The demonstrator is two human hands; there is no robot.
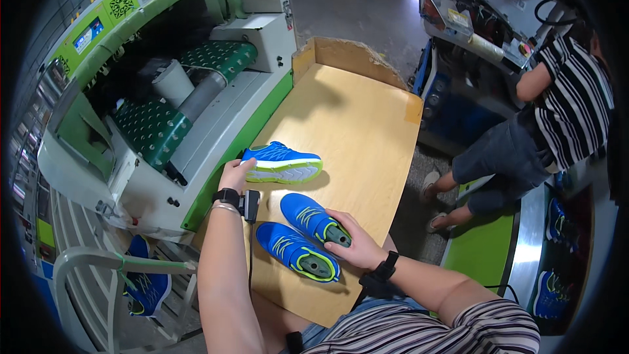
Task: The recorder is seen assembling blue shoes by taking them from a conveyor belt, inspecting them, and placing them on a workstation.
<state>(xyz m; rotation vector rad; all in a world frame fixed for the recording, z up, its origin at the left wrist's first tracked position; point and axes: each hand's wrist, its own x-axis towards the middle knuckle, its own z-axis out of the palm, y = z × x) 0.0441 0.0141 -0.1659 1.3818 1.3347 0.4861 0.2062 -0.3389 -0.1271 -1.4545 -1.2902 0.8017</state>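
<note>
Three blue sneakers with lime trim are on the wooden board in front of me. My left hand [237,176] grips one end of the far sneaker [283,162], which is tipped so that its white and lime sole faces me. My right hand [354,241] is closed around the heel of a second sneaker [303,213], which stands upright with a dark green last inside. Right beside it, nearer to me, the third sneaker [288,248] also stands upright with a green last in its opening. No hand touches that one.
A white and green machine [229,108] with a dotted green conveyor belt stands at the left. Below it, more sneakers [147,292] sit on a metal rack [98,275]. A torn cardboard edge [354,58] borders the board's far side. At right, a person [557,105] works at another machine [458,33].
</note>
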